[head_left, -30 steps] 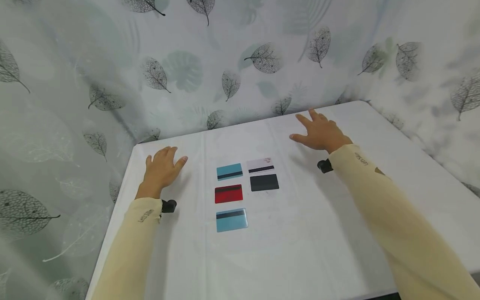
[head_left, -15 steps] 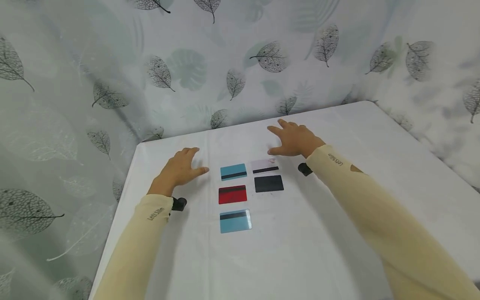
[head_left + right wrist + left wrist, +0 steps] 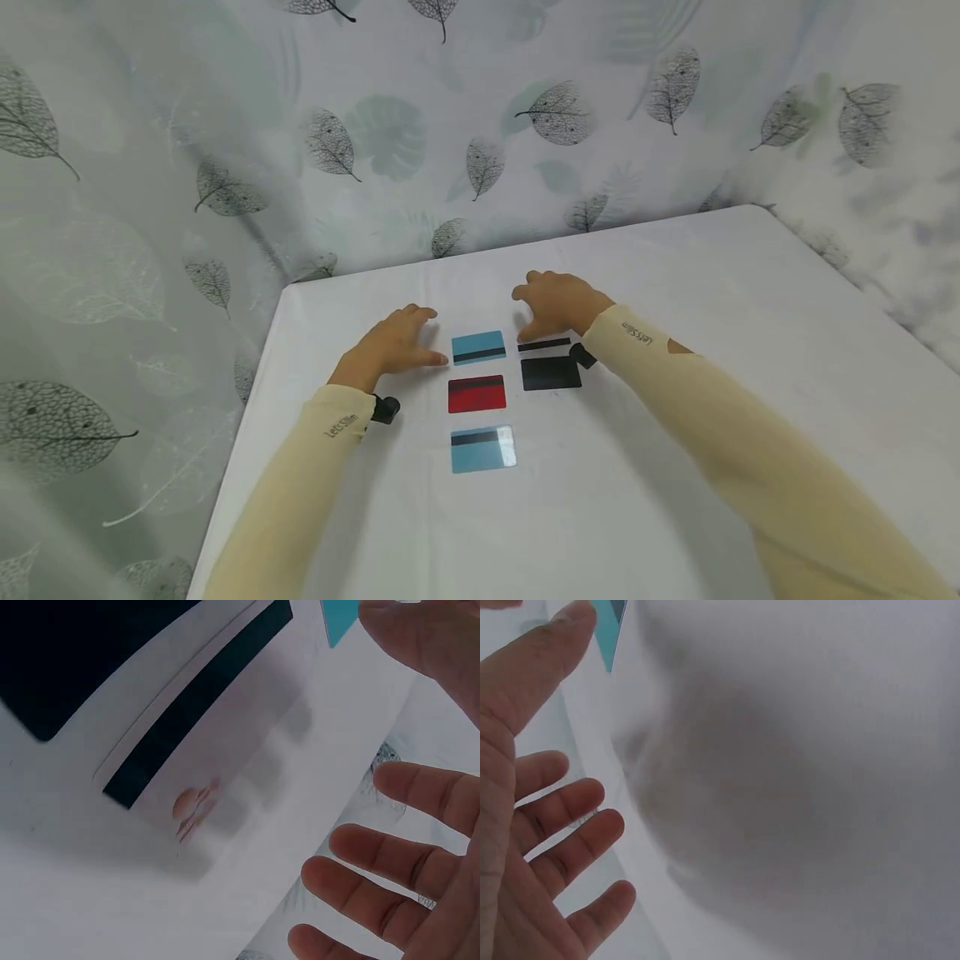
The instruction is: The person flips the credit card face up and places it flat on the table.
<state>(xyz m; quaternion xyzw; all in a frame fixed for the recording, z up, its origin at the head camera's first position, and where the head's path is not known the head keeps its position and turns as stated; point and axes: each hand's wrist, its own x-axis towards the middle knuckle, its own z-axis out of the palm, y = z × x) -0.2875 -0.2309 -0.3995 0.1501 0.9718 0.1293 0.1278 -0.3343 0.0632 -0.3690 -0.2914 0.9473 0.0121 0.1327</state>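
Observation:
Several plastic cards with magnetic stripes lie flat in two columns. In the left column are a blue card [image 3: 478, 343], a red card [image 3: 477, 394] and a second blue card [image 3: 483, 454]. To their right lie a white card with a dark stripe [image 3: 247, 727] and a black card [image 3: 551, 374]. My left hand [image 3: 393, 342], fingers spread, has its thumb tip just left of the upper blue card. My right hand [image 3: 558, 304] hovers over the white card and hides much of it in the head view. Both hands hold nothing.
The cards lie on a white-covered table [image 3: 600, 500]. Behind it and at the sides hangs a leaf-patterned curtain [image 3: 420, 125]. A small black camera sits at each wrist.
Both hands have come inward toward the cards, the left moving right and the right moving left and nearer. The cards keep their arrangement, and the head view has shifted slightly.

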